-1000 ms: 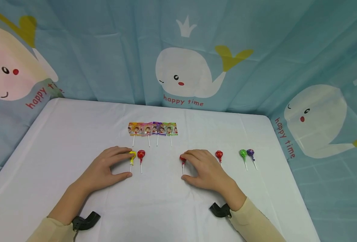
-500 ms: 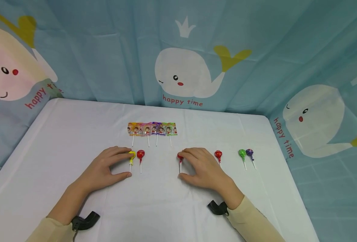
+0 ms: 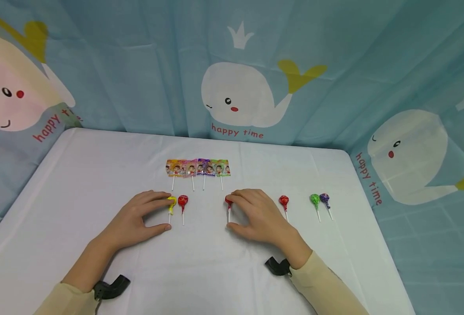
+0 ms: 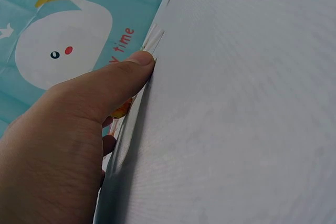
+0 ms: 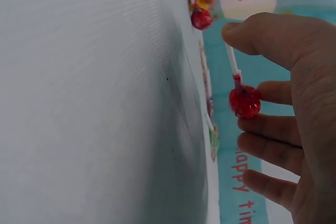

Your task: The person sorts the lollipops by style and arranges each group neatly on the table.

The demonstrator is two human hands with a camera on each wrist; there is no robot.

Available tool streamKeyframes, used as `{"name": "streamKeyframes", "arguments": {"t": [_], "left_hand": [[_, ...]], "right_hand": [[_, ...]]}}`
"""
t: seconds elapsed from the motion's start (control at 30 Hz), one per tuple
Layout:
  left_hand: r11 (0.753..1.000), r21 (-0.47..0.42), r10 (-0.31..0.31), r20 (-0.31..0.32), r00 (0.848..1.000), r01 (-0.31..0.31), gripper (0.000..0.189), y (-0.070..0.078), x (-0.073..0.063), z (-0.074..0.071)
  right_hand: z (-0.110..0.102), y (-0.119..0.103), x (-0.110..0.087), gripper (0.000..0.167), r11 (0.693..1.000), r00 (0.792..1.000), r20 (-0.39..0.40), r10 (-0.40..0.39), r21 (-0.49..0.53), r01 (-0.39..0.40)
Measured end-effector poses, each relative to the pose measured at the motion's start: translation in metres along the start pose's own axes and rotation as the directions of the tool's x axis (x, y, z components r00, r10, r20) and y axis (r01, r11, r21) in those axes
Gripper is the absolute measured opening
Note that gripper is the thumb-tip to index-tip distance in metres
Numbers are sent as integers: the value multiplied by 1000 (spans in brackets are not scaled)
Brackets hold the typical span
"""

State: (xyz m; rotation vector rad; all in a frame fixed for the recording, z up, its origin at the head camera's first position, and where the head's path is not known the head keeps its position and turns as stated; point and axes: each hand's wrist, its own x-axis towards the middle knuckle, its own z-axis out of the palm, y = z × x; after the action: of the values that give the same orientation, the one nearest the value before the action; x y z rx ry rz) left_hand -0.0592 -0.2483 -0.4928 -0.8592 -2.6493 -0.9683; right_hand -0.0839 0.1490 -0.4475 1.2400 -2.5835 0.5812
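Observation:
My left hand (image 3: 139,221) holds a yellow-wrapped lollipop (image 3: 171,211) on the white cloth, fingers at its candy and thumb at the stick's lower end. A red lollipop (image 3: 183,201) lies just right of it. To the right, my right hand (image 3: 257,216) has another red lollipop (image 3: 229,206) between thumb and fingers. In the right wrist view, index and middle fingers touch the red candy (image 5: 244,102), while the thumb is at the stick's end. The left wrist view shows the thumb in front, hiding most of the yellow lollipop (image 4: 122,109).
Several flat-wrapped lollipops (image 3: 205,167) lie in an overlapping row behind the hands. Right of the right hand are a red lollipop (image 3: 284,200), a green lollipop (image 3: 315,199) and a purple lollipop (image 3: 324,198). A blue whale-print curtain (image 3: 145,87) hangs behind the table.
My right hand has slid left with its red lollipop, closer to the red and yellow ones. My left hand and the other lollipops keep their places.

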Motion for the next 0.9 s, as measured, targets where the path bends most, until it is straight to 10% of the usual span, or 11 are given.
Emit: {"name": "streamKeyframes", "arguments": {"t": [0.9], "left_hand": [[1000, 2, -10, 13, 1000, 10, 71, -2, 0, 0]], "right_hand": [[8, -10, 28, 62, 1000, 1000, 14, -9, 27, 8]]}}
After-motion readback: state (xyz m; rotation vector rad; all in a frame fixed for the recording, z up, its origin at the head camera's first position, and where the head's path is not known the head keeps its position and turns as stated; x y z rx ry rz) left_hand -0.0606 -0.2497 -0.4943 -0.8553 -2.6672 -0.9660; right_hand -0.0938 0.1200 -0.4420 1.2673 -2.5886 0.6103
